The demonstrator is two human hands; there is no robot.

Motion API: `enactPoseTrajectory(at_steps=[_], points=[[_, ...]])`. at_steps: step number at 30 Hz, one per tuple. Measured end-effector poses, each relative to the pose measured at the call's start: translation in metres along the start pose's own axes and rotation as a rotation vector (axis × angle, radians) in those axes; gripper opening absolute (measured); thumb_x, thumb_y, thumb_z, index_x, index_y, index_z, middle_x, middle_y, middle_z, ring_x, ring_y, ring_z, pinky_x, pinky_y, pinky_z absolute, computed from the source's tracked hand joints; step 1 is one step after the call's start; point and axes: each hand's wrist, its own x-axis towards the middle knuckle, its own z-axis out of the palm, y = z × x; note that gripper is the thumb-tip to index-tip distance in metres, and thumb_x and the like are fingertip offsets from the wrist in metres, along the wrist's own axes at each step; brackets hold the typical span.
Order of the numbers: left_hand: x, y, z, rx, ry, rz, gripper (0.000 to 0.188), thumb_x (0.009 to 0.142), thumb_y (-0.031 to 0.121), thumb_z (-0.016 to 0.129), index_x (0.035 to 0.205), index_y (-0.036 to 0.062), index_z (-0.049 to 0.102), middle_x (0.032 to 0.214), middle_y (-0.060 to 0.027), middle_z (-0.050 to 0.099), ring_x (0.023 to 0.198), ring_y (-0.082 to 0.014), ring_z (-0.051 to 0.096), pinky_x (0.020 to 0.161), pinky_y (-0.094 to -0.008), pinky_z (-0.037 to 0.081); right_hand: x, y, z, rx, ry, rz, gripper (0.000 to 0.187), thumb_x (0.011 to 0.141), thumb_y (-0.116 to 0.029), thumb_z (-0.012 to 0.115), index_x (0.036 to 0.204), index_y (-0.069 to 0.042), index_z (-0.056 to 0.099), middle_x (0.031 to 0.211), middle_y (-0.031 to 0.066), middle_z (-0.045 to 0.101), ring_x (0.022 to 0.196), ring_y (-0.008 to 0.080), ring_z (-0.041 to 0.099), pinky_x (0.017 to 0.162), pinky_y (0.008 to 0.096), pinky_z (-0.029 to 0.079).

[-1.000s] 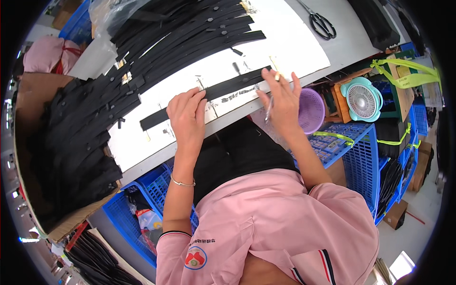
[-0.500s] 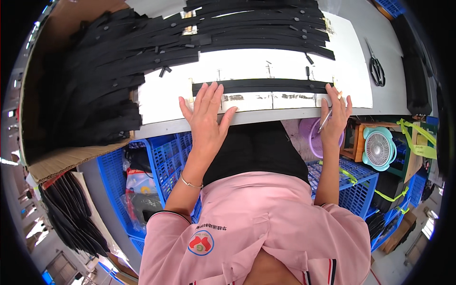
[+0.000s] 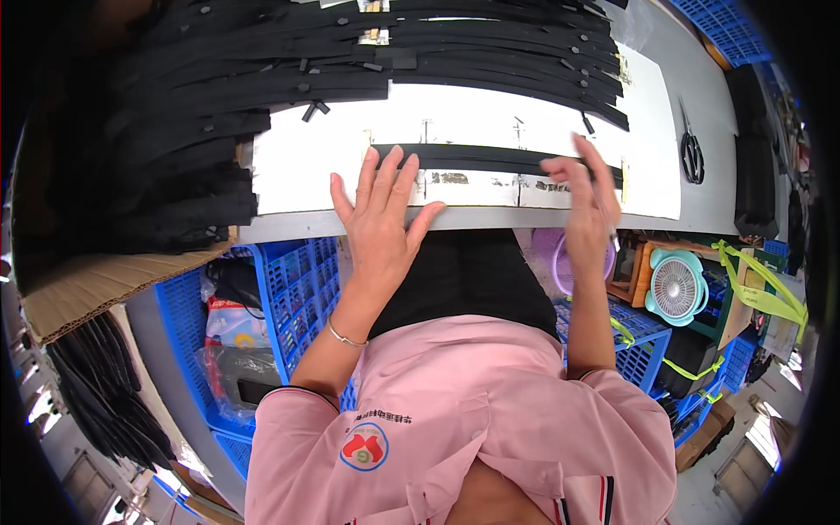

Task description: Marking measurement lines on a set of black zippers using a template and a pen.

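A long black zipper-like strip point(image 3: 472, 157) lies straight across the white board point(image 3: 332, 188) near the table's front edge. My left hand point(image 3: 381, 201) rests flat with fingers spread, its fingertips on the strip's left end. Over the right part of the strip is my right hand point(image 3: 591, 206), slightly blurred, index finger stretched out and the others curled. A slim silvery pen point(image 3: 614, 239) is tucked in it, its end poking out beside the palm. Just beyond that hand lies a small black tab point(image 3: 588, 123). Whether the right fingertips touch anything is hidden by blur.
Many black strips point(image 3: 490, 66) cover the far board and spill into a cardboard box point(image 3: 131, 293) at left. Black-handled scissors point(image 3: 691, 153) lie at right. Below the table stand blue crates point(image 3: 302, 293), a purple basket point(image 3: 560, 262) and a small turquoise fan point(image 3: 678, 286).
My right hand has left the strip's right end and moved left, its index finger reaching farther out. My left hand stays on the strip. The whole view has shifted slightly.
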Motion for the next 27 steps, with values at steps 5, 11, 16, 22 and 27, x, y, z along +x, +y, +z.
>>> enactPoseTrajectory(at_steps=[5,11,16,22,27], points=[[0.001,0.002,0.0,0.004,0.008,-0.02,0.06,0.089,0.039,0.079,0.14,0.011,0.064,0.145,-0.0083,0.061,0.144,-0.0315,0.047,0.121,-0.0635,0.012,0.019,-0.04,0.06,0.355,-0.285,0.178,0.021,0.104,-0.016,0.062,0.113,-0.002,0.075,0.095,0.0065,0.075,0.08,0.0071,0.062,0.068,0.0244,0.049],[0.002,0.003,0.001,-0.004,0.022,-0.022,0.064,0.087,0.041,0.079,0.141,0.0111,0.062,0.144,-0.0076,0.06,0.143,-0.0306,0.048,0.121,-0.0639,0.012,0.018,-0.021,0.111,0.201,-0.288,0.001,0.017,0.098,-0.014,0.069,0.099,0.002,0.073,0.082,0.0056,0.073,0.062,0.0078,0.06,0.057,0.0251,0.048],[0.001,0.002,0.001,0.023,0.018,-0.016,0.065,0.087,0.043,0.078,0.141,0.0108,0.062,0.143,-0.0068,0.06,0.143,-0.03,0.047,0.12,-0.065,0.012,0.016,-0.023,0.114,0.129,-0.274,-0.012,0.015,0.098,-0.014,0.07,0.098,0.001,0.074,0.081,0.0063,0.072,0.06,0.0096,0.061,0.057,0.0259,0.048],[0.001,0.002,0.002,0.027,0.022,-0.013,0.064,0.087,0.043,0.078,0.141,0.0104,0.063,0.143,-0.0067,0.06,0.143,-0.0296,0.047,0.12,-0.065,0.012,0.016,-0.021,0.115,0.073,-0.281,-0.054,0.016,0.099,-0.014,0.069,0.103,0.001,0.074,0.084,0.0058,0.074,0.067,0.0092,0.063,0.062,0.0249,0.05],[0.001,0.002,0.001,0.032,0.019,-0.016,0.063,0.088,0.042,0.078,0.14,0.011,0.064,0.143,-0.0064,0.06,0.142,-0.0294,0.047,0.12,-0.0648,0.012,0.016,-0.021,0.108,0.155,-0.313,0.018,0.02,0.101,-0.014,0.066,0.102,0.004,0.074,0.088,0.0061,0.076,0.073,0.0087,0.066,0.066,0.0234,0.051]])
